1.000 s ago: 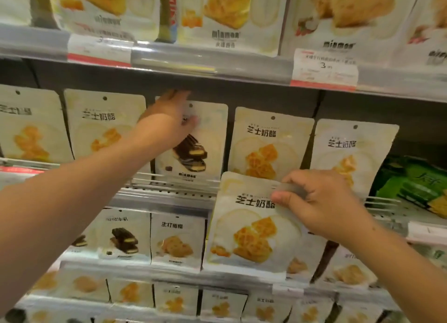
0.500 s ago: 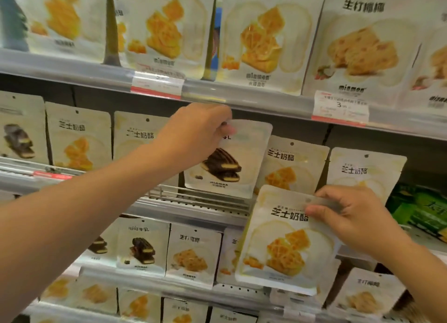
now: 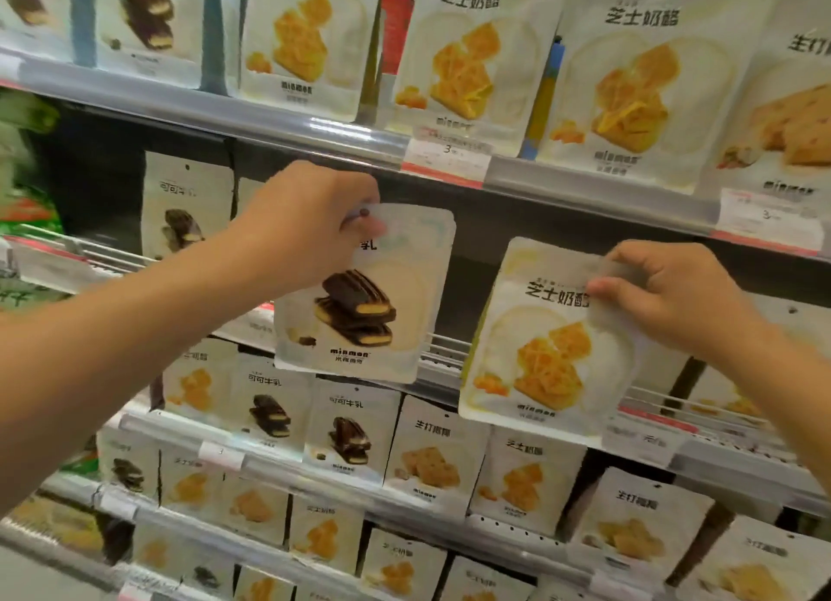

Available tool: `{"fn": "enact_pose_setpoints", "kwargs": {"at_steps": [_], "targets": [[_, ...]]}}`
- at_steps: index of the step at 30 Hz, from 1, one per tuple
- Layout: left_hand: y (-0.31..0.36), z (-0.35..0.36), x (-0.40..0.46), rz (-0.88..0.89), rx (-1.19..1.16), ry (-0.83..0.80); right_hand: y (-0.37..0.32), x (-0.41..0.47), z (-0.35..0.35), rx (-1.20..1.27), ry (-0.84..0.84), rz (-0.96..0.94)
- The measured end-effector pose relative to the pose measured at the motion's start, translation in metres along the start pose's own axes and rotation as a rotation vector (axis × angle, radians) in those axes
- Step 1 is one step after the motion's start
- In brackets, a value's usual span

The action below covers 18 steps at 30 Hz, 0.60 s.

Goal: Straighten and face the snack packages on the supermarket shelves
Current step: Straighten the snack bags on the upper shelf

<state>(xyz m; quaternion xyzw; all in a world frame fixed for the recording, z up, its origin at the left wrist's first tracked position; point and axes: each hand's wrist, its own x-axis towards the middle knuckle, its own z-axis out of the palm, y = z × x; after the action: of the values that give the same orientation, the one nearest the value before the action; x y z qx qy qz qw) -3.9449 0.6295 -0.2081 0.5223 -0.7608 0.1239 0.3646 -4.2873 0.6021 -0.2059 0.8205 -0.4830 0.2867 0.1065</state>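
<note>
My left hand (image 3: 306,222) pinches the top edge of a white chocolate biscuit package (image 3: 373,312) and holds it out in front of the middle shelf. My right hand (image 3: 665,294) grips the top right corner of a yellow cheese biscuit package (image 3: 539,348), held upright to the right of the first. Both packages face me and hang free of the shelf rails. A gap of dark shelf back shows between them.
The upper shelf rail (image 3: 270,123) carries cheese and chocolate packages with price tags (image 3: 445,159). Another chocolate package (image 3: 184,209) stands on the middle shelf at the left. Lower shelves (image 3: 404,510) hold several rows of similar packages. Green packages (image 3: 22,204) sit at far left.
My left hand has pulled the chocolate package off the middle shelf and lifted it forward. My right hand has raised the cheese package. The view has shifted left and up.
</note>
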Motion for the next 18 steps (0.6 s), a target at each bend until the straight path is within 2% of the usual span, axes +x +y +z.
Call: {"fn": "enact_pose_setpoints", "kwargs": {"at_steps": [6, 10, 15, 18], "targets": [[-0.037, -0.007, -0.032, -0.136, -0.010, -0.084, -0.009, 0.031, 0.028, -0.058, 0.270, 0.002], [-0.042, 0.000, -0.043, -0.192, -0.011, -0.141, -0.002, 0.039, 0.052, -0.184, 0.410, -0.018], [-0.035, 0.013, -0.043, -0.258, -0.024, -0.151, 0.011, 0.052, 0.073, -0.284, 0.435, -0.165], [-0.030, 0.022, -0.040, -0.264, -0.012, -0.160, 0.018, 0.068, 0.075, -0.281, 0.445, -0.144]]}}
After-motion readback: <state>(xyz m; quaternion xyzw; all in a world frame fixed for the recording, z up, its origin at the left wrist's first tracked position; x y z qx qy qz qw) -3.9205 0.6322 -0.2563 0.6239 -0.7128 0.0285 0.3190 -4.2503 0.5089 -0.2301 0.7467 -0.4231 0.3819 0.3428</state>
